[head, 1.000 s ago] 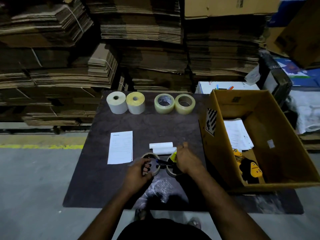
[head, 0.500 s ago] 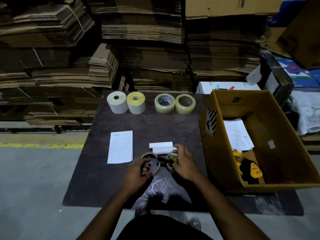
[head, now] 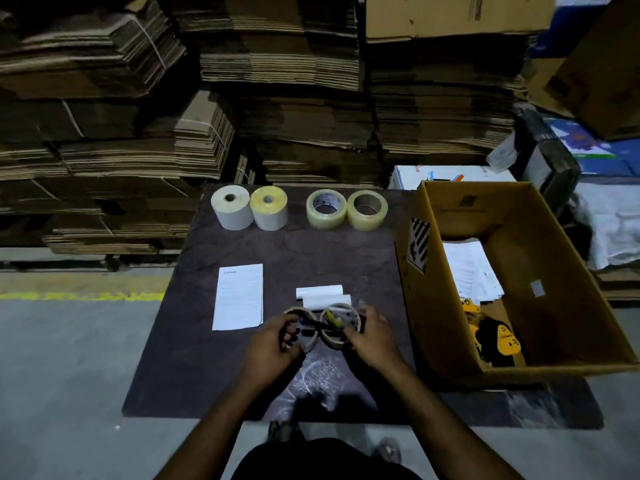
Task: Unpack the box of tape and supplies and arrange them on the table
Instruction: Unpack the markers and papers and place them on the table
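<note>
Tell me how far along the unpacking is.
Done: four rolls lined up at the table's far edge, a sheet of paper laid flat. In hand: left hand and right hand hold two tape rolls. Left: papers and a yellow-black tool in the box.

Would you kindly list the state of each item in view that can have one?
Cardboard box: open, papers and a yellow-black tool inside.
Label rolls: two, on end, side by side, far edge.
Clear tape rolls: two, lying flat beside them.
Paper sheet: flat on the table.
Near tape rolls: two, flat, small items inside.
Left hand: grips left near roll.
Right hand: grips right near roll.
</note>
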`<state>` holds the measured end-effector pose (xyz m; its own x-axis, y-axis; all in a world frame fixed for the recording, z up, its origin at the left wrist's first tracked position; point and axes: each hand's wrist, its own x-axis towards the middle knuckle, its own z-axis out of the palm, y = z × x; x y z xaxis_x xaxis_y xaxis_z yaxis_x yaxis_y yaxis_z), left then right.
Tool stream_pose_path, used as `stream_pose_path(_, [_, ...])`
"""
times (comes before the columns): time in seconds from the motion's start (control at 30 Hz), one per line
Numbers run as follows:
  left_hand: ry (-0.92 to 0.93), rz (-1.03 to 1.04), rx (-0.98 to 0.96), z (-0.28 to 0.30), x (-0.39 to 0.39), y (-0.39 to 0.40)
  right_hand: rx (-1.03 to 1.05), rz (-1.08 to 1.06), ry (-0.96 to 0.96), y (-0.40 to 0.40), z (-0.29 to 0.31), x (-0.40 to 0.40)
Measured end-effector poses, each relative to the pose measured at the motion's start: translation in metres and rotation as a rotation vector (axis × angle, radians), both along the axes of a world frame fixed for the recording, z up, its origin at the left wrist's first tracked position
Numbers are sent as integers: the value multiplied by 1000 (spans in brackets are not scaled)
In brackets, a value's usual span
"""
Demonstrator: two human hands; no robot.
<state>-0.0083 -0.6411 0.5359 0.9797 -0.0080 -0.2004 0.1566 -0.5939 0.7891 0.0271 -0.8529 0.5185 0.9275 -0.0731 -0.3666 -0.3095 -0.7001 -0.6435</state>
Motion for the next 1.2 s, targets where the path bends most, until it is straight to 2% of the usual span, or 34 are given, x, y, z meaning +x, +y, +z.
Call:
stream_pose_path(0.2, [-91,-116,14,28,17,-3,-1,34,-280,1,46,-7])
stream_pose_path(0.37, [-250,-262,15,60,46,-31,26,8,-528,-11,107,-13])
stream_pose_path(0.5, [-327,-378,0,86,60,-74,31,-76,-669,-55,141,-20])
stream_pose_path(0.63, [-357,-407,4,100,66,-125,49,-187,-725,-118,146,-16])
stream_pose_path(0.73, [-378,-388,19,104,69,-168,78,-185,-598,-175,140,-8])
stream_pose_path(0.9, [-327,-267,101,96,76,-229,-180,8,-107,-241,112,44])
stream_pose_path(1.0, [-318,-178,174,91,79,-246,-208,51,121,-249,98,83])
stream_pose_path(1.13, [-356,-205,263,94,84,-254,-268,-56,257,-253,69,110])
stream_pose_path(1.2, [-366,-226,347,96,85,-257,-350,-45,345,-249,52,121])
